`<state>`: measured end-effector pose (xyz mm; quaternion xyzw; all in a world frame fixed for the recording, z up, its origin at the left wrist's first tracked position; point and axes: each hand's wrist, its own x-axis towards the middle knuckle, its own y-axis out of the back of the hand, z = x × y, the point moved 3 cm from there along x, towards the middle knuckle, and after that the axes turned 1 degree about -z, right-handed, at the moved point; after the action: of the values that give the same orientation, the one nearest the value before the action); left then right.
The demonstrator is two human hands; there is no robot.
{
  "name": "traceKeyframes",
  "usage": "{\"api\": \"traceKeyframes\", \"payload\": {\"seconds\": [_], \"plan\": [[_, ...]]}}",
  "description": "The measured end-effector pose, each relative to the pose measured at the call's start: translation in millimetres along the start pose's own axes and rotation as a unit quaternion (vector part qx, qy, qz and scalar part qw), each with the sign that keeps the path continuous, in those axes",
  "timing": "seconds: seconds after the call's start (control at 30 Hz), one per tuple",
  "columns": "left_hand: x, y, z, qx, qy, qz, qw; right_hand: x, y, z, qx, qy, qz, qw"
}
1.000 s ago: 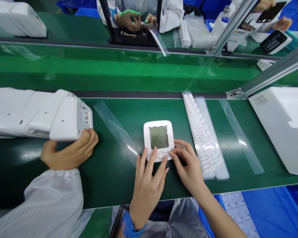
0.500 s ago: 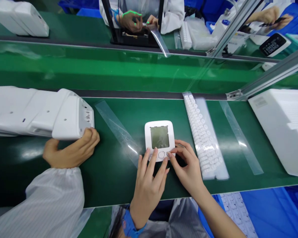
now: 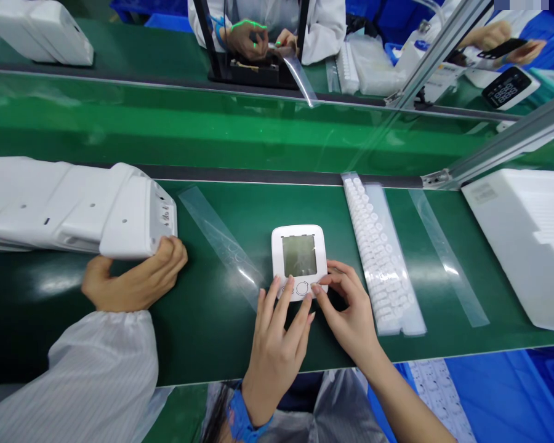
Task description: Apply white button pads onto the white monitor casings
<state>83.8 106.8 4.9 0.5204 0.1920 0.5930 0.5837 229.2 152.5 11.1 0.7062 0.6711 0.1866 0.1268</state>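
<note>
A white blood pressure monitor with a grey unlit screen lies face up on the green bench in front of me. My left hand rests its spread, stretched fingertips on the monitor's lower edge and front. At the lower right corner, my right hand has thumb and forefinger closed together beside the button holes, its other fingers curled along the monitor's right side. Whether a small part is between that thumb and finger is hidden. Right of this hand lies a clear plastic strip of small white round parts.
Clear film strips lie on the bench. At left, a co-worker's hand touches a row of white housings. A white tray stands at right. Beyond the transparent divider, other people handle parts.
The whole view has shifted slightly. My hands and the monitor keep the same position relative to each other. Behind the divider at right, a person's dark panel has turned.
</note>
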Motion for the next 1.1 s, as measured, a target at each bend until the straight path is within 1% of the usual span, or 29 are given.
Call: {"api": "traceKeyframes", "payload": {"seconds": [0.23,0.57,0.8,1.1], "plan": [[0.2,1.5,0.5,0.014,-0.01,0.002,1.0,0.5,0.3,-0.2,-0.001,-0.006,-0.004,1.0],[2.5,2.4,1.5,0.011,-0.003,0.0,1.0,1.2,0.2,1.4,0.019,-0.017,-0.009,1.0],[1.0,2.8,1.5,0.002,0.001,0.004,1.0,1.0,3.8,7.7,0.099,-0.057,-0.021,0.993],[-1.0,-2.5,-1.7,-0.007,0.0,-0.004,1.0,2.1,0.8,5.1,0.059,-0.046,-0.007,0.997]]}}
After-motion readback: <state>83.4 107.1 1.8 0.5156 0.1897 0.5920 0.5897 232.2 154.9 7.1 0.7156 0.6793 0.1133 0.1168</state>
